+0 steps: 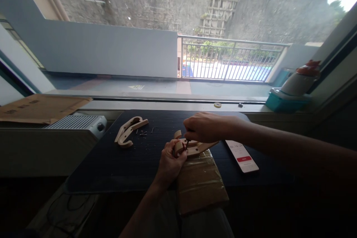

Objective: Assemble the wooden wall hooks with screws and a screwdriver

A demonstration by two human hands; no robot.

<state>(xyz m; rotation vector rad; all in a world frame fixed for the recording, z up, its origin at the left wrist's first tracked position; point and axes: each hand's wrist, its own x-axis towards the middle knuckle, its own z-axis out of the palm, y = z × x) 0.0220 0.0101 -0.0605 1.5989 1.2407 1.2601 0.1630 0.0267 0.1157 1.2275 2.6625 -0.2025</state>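
Wooden hook [195, 148]: on the dark mat [111, 163] at table centre, resting partly on a taped cardboard packet [200, 182]. Left hand [170, 160] closed around its curved end. Right hand [205, 127] closed on a small screwdriver [187, 143], tip at the wood. Second wooden hook [128, 131] lies well apart to the left, loose screws [143, 132] beside it. Phone [242, 156] lies to the right.

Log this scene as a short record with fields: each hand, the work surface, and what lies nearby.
left hand: grips a wooden hook piece
right hand: holds a small tool against that piece
surface: dark mat
under the piece: taped cardboard box
left of hands: second wooden hook, loose screws
right of hands: phone, screen lit
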